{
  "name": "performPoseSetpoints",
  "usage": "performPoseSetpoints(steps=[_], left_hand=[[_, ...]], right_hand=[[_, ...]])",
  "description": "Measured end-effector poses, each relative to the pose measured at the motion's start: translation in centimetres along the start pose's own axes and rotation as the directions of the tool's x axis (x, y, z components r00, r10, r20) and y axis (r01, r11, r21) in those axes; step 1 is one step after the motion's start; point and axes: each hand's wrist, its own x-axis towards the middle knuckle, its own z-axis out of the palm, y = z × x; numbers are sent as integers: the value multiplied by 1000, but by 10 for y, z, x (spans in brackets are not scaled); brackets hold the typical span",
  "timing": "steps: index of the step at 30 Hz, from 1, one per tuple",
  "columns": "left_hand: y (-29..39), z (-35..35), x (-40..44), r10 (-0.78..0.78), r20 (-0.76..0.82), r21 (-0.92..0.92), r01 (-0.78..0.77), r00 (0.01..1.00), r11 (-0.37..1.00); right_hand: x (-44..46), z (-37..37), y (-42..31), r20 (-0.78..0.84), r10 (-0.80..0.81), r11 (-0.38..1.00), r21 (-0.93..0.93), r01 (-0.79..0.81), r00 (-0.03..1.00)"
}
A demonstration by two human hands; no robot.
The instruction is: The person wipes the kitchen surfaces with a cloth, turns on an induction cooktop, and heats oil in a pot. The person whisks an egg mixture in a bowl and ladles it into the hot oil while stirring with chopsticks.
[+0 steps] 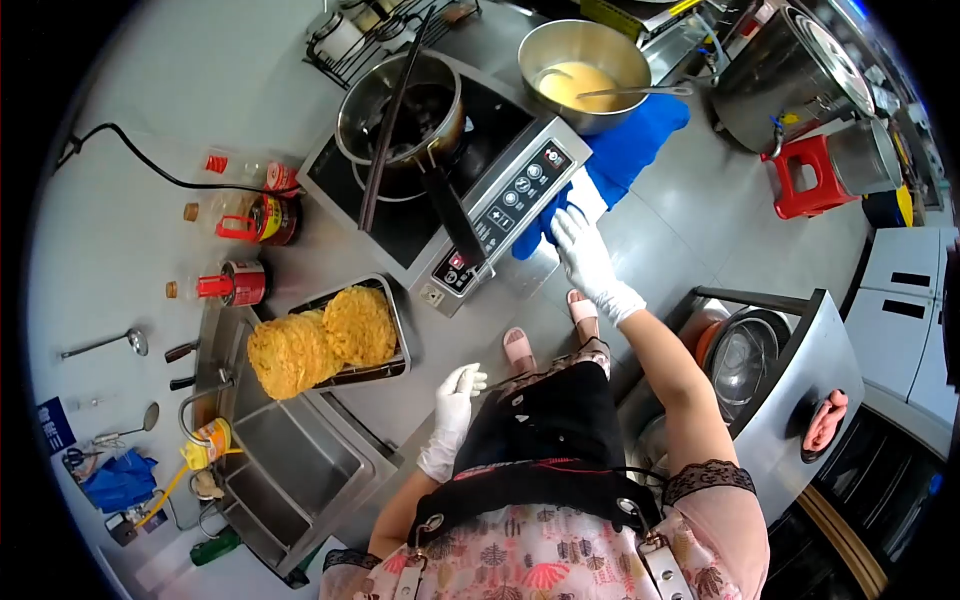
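Observation:
My right hand (583,255), in a white glove, is at the front edge of the induction cooker (490,215), its fingers closed on a bunched blue cloth (547,224). My left hand (456,412), gloved too, hangs by my apron with fingers half curled and apart, and nothing shows in it. On the cooker stands a steel saucepan (352,118) with dark liquid, its black handle pointing toward me. Long dark chopsticks (385,140) lie across its rim. Behind my right hand, a steel bowl (530,55) holds pale yellow batter and a ladle (640,91).
Left of the cooker, golden fried slabs (300,350) lie on a tray (398,362) beside a sink (300,440). Sauce bottles (243,283) stand along the wall. A larger blue cloth (640,145) hangs near the bowl. A red stool (810,180) and steel shelf unit (790,400) are to the right.

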Motion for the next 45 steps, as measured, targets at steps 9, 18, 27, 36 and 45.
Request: performPoseSetpoints(steps=[9,18,27,36,45], left_hand=[[3,-15,3,13,-5,-37,-13,1000,999],[167,37,40,311,108,-459,-230,944,858],[191,47,71,269,152,-624,-119,951,773],[174,-40,76,229,124,-448,-151,966,881],[181,-74,63,234,106,-272,-198,966,942]], right_hand=[[-69,50,-147,135,-349,863,432,262,927],[-136,-143,-102,234,437,757,426,-496,868],[-372,-331,-63,-155,977,-71,408,-910,-146],[-440,-267,2,-443,757,170,-576,-800,480],[-22,-87,-30,423,708,153,689,-708,565]])
